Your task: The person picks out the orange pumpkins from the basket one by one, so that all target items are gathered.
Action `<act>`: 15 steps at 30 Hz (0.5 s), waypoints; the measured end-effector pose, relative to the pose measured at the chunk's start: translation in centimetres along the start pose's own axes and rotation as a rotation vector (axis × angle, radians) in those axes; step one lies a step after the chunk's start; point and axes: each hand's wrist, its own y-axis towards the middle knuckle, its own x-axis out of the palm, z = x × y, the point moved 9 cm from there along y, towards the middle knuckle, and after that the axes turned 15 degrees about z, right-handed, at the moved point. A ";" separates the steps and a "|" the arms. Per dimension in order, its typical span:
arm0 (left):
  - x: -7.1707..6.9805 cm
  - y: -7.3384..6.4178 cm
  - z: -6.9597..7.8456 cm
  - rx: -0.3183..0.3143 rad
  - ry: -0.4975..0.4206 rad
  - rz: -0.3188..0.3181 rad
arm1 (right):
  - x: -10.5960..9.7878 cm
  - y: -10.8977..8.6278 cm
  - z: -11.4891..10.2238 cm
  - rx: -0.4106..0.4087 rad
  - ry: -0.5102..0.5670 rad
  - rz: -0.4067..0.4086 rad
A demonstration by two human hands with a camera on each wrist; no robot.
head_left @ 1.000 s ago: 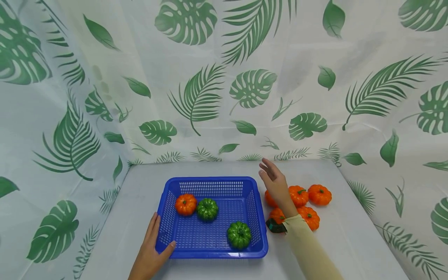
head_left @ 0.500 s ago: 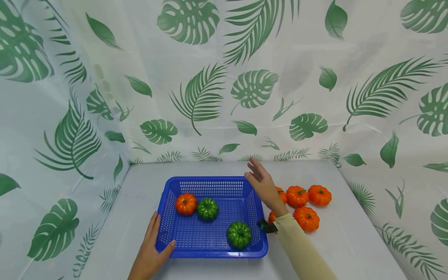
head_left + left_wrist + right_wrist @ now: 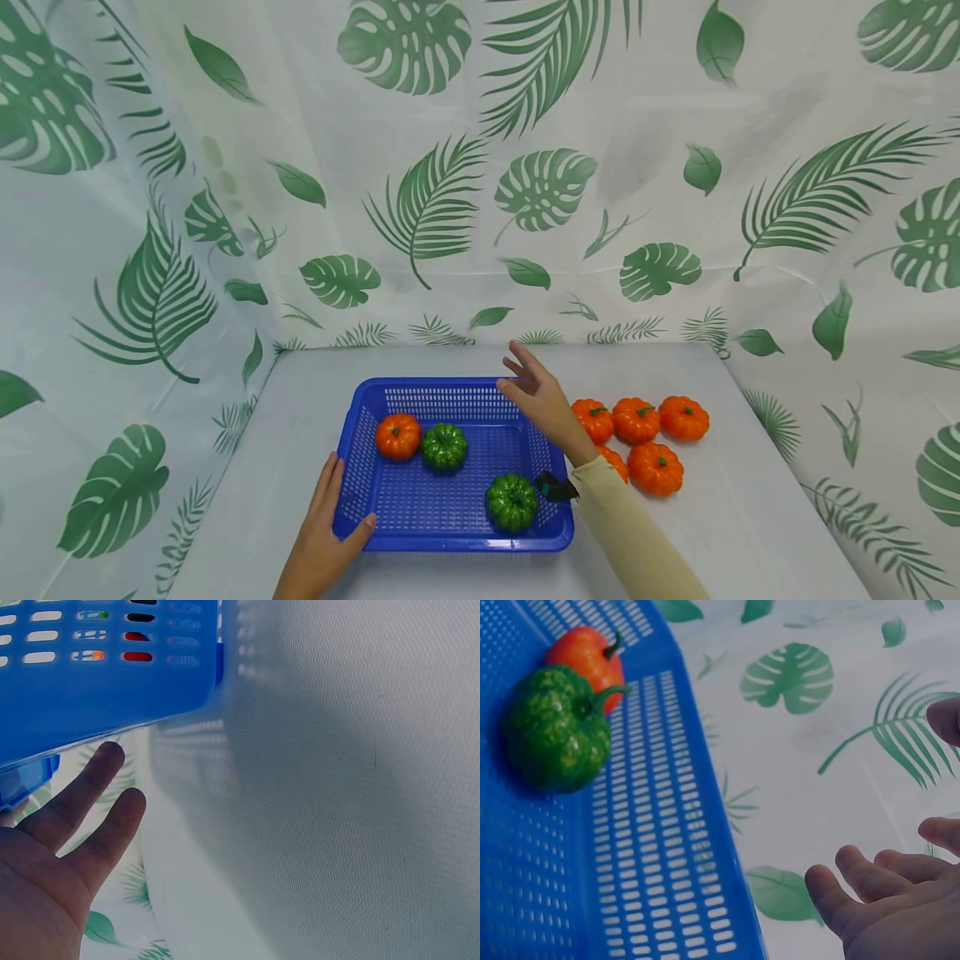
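Observation:
A blue plastic basket [image 3: 453, 544] with perforated walls stands on the table. Inside it, an orange toy pumpkin [image 3: 398, 437] and a green pumpkin [image 3: 444, 447] touch each other at the left; another green pumpkin [image 3: 512, 503] sits near the front right corner. My left hand [image 3: 322, 533] rests against the basket's left side, its fingers extended along the outside and the thumb over the front left corner. Over the basket's far right corner hovers my right hand [image 3: 546, 407], fingers spread and holding nothing. The right wrist view shows that hand [image 3: 900, 900] beside the basket rim, apart from it.
Several orange pumpkins [image 3: 656, 468] lie on the table right of the basket, one partly hidden by my right forearm. A dark wrist strap or camera [image 3: 557, 487] is on that forearm. Leaf-patterned sheeting [image 3: 450, 308] surrounds the white table [image 3: 750, 517].
My right hand has moved left, from above the orange pumpkins to over the basket's far right corner, uncovering more of those pumpkins. The left hand and basket have stayed in place.

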 end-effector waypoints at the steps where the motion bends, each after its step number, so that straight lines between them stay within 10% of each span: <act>1: 0.0 0.0 0.0 0.002 0.001 0.002 | 0.3 -0.1 0.0 0.004 -0.009 -0.007; 15: 0.0 0.0 -0.1 -0.008 -0.006 -0.004 | 4.1 -0.3 -0.2 0.016 -0.047 -0.102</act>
